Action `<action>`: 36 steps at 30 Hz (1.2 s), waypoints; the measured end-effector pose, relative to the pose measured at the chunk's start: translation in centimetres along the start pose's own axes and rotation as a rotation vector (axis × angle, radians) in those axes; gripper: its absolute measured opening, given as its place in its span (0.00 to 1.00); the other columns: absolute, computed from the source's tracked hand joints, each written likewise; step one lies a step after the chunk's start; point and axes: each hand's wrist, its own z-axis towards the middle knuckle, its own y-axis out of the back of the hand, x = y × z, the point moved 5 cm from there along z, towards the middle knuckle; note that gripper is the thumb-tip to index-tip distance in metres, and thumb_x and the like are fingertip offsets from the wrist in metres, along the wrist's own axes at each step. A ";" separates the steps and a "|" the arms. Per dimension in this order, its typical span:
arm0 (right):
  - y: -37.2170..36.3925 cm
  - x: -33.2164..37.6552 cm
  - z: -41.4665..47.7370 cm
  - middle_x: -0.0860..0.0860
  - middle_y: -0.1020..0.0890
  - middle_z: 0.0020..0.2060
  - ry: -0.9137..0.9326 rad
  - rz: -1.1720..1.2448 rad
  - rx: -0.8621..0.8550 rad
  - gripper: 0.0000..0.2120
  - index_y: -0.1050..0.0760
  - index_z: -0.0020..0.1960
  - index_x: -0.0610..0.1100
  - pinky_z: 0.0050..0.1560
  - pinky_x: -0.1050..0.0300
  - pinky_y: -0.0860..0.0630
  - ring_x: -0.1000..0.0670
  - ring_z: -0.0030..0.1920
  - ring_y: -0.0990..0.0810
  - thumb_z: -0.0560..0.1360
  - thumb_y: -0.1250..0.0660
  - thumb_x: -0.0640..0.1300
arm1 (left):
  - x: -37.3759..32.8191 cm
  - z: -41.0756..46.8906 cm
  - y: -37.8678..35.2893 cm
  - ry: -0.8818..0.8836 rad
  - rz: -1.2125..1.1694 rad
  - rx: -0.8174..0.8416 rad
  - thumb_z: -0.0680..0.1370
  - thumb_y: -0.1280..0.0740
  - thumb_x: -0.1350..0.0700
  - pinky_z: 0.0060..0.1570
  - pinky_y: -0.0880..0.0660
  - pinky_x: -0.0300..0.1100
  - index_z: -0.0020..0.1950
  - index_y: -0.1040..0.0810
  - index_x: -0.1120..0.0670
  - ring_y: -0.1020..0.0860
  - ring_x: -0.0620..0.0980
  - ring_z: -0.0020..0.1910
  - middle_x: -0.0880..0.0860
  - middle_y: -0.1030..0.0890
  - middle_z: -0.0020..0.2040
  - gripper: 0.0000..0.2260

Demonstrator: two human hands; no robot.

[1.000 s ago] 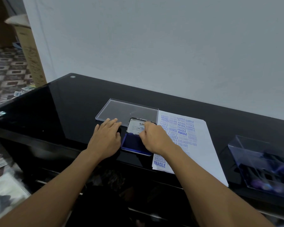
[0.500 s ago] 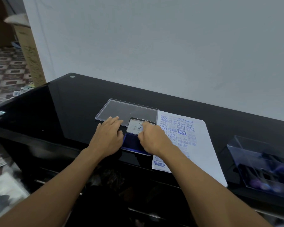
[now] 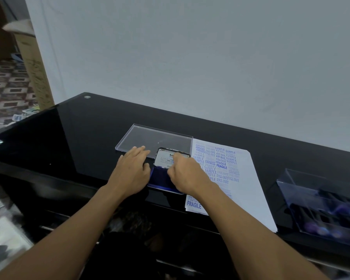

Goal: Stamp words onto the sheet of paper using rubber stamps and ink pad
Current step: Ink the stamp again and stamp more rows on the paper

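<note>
- Centre of frame: an ink pad [image 3: 160, 179] lies open on a black glass table [image 3: 79, 134], its blue pad exposed and its hinged lid [image 3: 164, 158] tilted up behind, white label facing the camera
- The left hand [image 3: 131, 172] rests flat on the table just left of the ink pad, fingers straight and together, holding nothing; the fingertips reach the near edge of a clear plastic tray [image 3: 156, 138]
- The right hand [image 3: 185, 174] is over the right part of the ink pad, fingers curled down by the lid's edge; whether they grip anything cannot be told, since the hand hides it
- The clear plastic tray lies flat just behind the ink pad, up and left of it, with nothing visible inside
- The sheet of paper [image 3: 249, 184] lies to the right of the ink pad, touching it, printed in blue with SAMPLE, AMENDED, AIR MAIL, FRAGILE and FAX OUT; its near corner overhangs the table edge
- Right edge of frame: a clear plastic box [image 3: 295, 199], well apart from the ink pad, holds dark rubber stamps [image 3: 321, 229] with purple and blue ends, blurred
- Upper left: a cardboard box [image 3: 32, 63] stands on the floor beside the white wall
</note>
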 end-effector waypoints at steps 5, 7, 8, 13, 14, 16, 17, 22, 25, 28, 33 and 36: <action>0.2 -0.5 0.6 0.46 0.26 0.40 -0.029 0.046 0.003 0.08 0.35 0.42 0.45 0.37 0.54 0.32 0.46 0.38 0.27 0.81 0.44 0.43 | -0.3 -0.1 0.3 -0.011 0.004 -0.012 0.82 0.44 0.56 0.77 0.48 0.54 0.77 0.35 0.53 0.46 0.49 0.79 0.50 0.40 0.79 0.22; 0.2 -0.5 0.7 0.45 0.25 0.43 -0.035 0.047 0.010 0.07 0.34 0.45 0.43 0.39 0.53 0.31 0.45 0.40 0.26 0.81 0.44 0.44 | -0.3 -0.1 0.4 -0.013 0.001 -0.022 0.82 0.43 0.56 0.77 0.47 0.54 0.77 0.35 0.53 0.46 0.49 0.79 0.50 0.39 0.79 0.22; 0.2 -0.4 0.6 0.45 0.26 0.43 -0.032 0.044 0.009 0.07 0.34 0.46 0.43 0.40 0.53 0.31 0.44 0.41 0.26 0.81 0.44 0.43 | -0.3 -0.1 0.4 -0.014 -0.002 -0.027 0.82 0.43 0.56 0.77 0.47 0.54 0.77 0.35 0.53 0.46 0.49 0.79 0.50 0.39 0.79 0.22; 0.0 0.1 -0.1 0.44 0.27 0.42 -0.024 0.010 -0.021 0.11 0.39 0.40 0.47 0.40 0.51 0.30 0.41 0.41 0.27 0.80 0.44 0.43 | -0.3 0.0 0.4 -0.021 -0.004 -0.027 0.82 0.43 0.56 0.77 0.46 0.53 0.77 0.35 0.53 0.45 0.49 0.79 0.50 0.39 0.79 0.22; -0.1 0.2 -0.1 0.43 0.27 0.42 -0.023 0.003 -0.024 0.12 0.41 0.38 0.48 0.39 0.50 0.30 0.41 0.40 0.27 0.80 0.44 0.42 | -0.3 0.0 0.4 -0.022 -0.004 -0.027 0.82 0.43 0.57 0.77 0.46 0.53 0.77 0.35 0.53 0.45 0.49 0.79 0.50 0.39 0.79 0.22; -0.2 0.1 -0.2 0.44 0.28 0.40 -0.023 0.003 -0.025 0.13 0.41 0.38 0.48 0.39 0.51 0.30 0.42 0.39 0.28 0.80 0.44 0.42 | -0.4 0.0 0.4 -0.022 -0.009 -0.028 0.82 0.43 0.57 0.77 0.46 0.53 0.77 0.35 0.53 0.45 0.49 0.79 0.51 0.39 0.79 0.22; -0.1 0.1 -0.1 0.44 0.28 0.40 -0.025 0.010 -0.022 0.11 0.39 0.40 0.47 0.39 0.51 0.31 0.42 0.39 0.28 0.80 0.44 0.42 | -0.4 0.0 0.4 -0.021 -0.011 -0.027 0.82 0.43 0.56 0.77 0.46 0.53 0.77 0.35 0.53 0.45 0.49 0.79 0.50 0.39 0.79 0.22; 0.3 -0.1 0.2 0.45 0.28 0.42 -0.035 0.057 0.000 0.06 0.35 0.46 0.43 0.37 0.54 0.33 0.44 0.41 0.27 0.81 0.43 0.42 | -0.8 -0.1 0.7 -0.028 -0.012 -0.044 0.82 0.43 0.56 0.77 0.46 0.51 0.77 0.35 0.53 0.45 0.49 0.79 0.50 0.39 0.79 0.22; 0.3 -0.1 0.2 0.46 0.29 0.41 -0.041 0.057 -0.011 0.06 0.35 0.45 0.44 0.37 0.54 0.33 0.45 0.38 0.28 0.81 0.43 0.43 | -0.9 -0.2 0.9 -0.033 -0.016 -0.051 0.82 0.43 0.57 0.77 0.47 0.50 0.76 0.35 0.53 0.45 0.48 0.79 0.50 0.39 0.79 0.22; 0.0 0.0 0.1 0.46 0.28 0.40 -0.030 0.031 -0.024 0.07 0.36 0.44 0.44 0.39 0.53 0.32 0.44 0.39 0.28 0.81 0.43 0.43 | -1.1 -0.2 1.0 -0.036 -0.023 -0.053 0.82 0.43 0.57 0.77 0.46 0.50 0.76 0.34 0.53 0.45 0.48 0.79 0.50 0.38 0.79 0.22; 0.1 -0.3 0.2 0.48 0.29 0.37 -0.028 0.056 -0.012 0.10 0.37 0.41 0.46 0.31 0.54 0.35 0.50 0.34 0.29 0.81 0.43 0.43 | -1.8 -0.4 1.3 -0.060 -0.031 -0.057 0.81 0.42 0.58 0.77 0.46 0.49 0.76 0.34 0.54 0.45 0.49 0.78 0.51 0.38 0.78 0.22; 0.2 -0.5 0.5 0.45 0.25 0.42 -0.045 0.085 0.004 0.09 0.37 0.42 0.46 0.30 0.57 0.36 0.49 0.36 0.28 0.81 0.43 0.43 | -2.2 -0.4 1.5 -0.082 -0.036 -0.059 0.81 0.42 0.58 0.76 0.44 0.51 0.76 0.33 0.55 0.44 0.50 0.78 0.53 0.37 0.78 0.22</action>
